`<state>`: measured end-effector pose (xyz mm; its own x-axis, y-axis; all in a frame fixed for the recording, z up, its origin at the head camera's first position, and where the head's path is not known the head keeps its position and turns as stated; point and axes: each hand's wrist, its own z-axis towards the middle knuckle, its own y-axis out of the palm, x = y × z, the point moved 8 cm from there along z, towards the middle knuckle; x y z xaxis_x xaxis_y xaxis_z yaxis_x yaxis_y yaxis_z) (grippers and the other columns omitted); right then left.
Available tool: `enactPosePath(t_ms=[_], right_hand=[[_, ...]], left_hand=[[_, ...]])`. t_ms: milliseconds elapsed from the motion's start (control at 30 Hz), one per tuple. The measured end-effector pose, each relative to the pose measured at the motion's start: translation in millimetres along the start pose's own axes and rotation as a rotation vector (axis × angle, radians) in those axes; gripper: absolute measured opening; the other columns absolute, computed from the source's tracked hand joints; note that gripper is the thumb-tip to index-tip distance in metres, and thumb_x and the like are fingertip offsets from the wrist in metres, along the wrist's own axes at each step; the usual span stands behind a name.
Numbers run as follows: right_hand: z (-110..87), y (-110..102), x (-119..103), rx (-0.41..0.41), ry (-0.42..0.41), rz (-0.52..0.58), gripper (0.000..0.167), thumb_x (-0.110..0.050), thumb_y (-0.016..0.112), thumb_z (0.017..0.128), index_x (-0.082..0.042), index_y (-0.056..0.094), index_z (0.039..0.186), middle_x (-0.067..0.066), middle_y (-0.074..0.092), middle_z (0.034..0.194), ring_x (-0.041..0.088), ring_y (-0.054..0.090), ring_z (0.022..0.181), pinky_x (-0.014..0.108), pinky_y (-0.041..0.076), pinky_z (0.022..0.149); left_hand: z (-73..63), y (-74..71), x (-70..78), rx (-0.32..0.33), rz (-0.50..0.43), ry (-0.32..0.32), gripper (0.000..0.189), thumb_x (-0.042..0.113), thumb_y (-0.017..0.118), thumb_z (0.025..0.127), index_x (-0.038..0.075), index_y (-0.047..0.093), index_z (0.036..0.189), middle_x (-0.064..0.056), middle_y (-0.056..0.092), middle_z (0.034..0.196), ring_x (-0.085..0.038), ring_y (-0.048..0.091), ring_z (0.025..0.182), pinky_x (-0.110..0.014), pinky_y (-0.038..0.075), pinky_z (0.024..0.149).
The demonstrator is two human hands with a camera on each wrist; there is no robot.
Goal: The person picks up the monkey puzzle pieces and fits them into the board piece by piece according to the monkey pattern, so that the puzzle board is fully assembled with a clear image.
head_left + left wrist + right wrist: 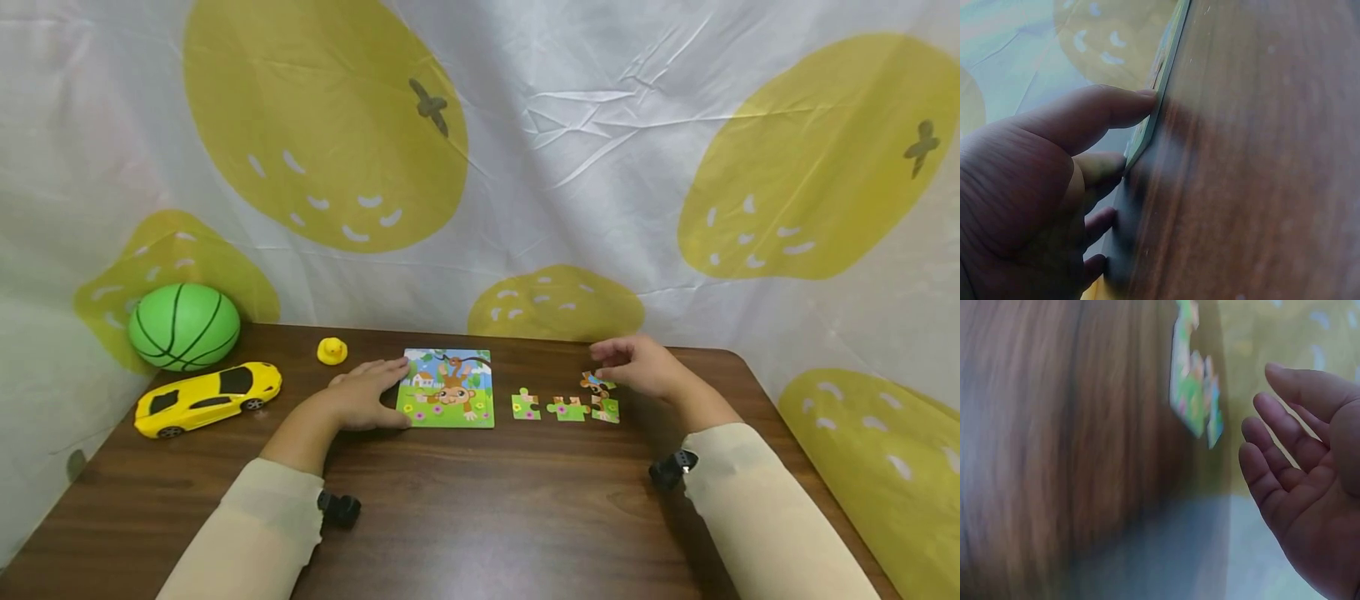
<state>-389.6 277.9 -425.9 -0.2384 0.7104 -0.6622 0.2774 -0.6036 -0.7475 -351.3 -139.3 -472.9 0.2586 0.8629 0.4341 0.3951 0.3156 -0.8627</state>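
A square picture puzzle board (448,392) with a cartoon monkey lies on the table. My left hand (367,396) rests at its left side, fingers extended, thumb by the near left corner. In the left wrist view, the thumb (1119,109) touches the board's edge (1169,75). Several loose jigsaw pieces lie right of the board: a green corner piece (526,407), a middle piece (570,410) and a right one (606,411), with a blue-and-brown piece (595,383) behind. Over this last piece is my right hand (641,367); the right wrist view shows its fingers loosely bent, holding nothing.
A yellow toy car (210,400) and a green ball (184,327) stand at the table's left side. A small yellow rubber duck (332,351) sits behind my left hand. The fruit-patterned curtain (577,183) hangs along the table's back edge.
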Motion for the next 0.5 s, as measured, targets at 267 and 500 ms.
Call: enactPosePath(t_ms=[267,500], right_hand=[[2.9,3.5,22.8,-0.094,0.078,-0.050,0.051,-0.010,0.079,0.095,0.000,0.066,0.143,0.024,0.067,0.144,0.044,0.065,0.131,0.051,0.059,0.104],[6.2,3.5,34.0,-0.115,0.114,-0.069,0.053,-0.009,0.081,0.092,-0.003,0.067,0.143,0.023,0.069,0.137,0.042,0.063,0.130,0.051,0.057,0.105]], left_hand=[[0.6,1.1,-1.9,0.000,0.003,-0.001,0.101,0.057,0.074,0.089,0.022,0.028,0.172,-0.002,0.021,0.182,-0.044,0.015,0.167,-0.080,0.017,0.124],[0.1,0.6,-0.1,0.003,0.008,0.002,0.100,0.057,0.074,0.089,0.022,0.029,0.171,-0.002,0.021,0.181,-0.044,0.016,0.167,-0.080,0.018,0.124]])
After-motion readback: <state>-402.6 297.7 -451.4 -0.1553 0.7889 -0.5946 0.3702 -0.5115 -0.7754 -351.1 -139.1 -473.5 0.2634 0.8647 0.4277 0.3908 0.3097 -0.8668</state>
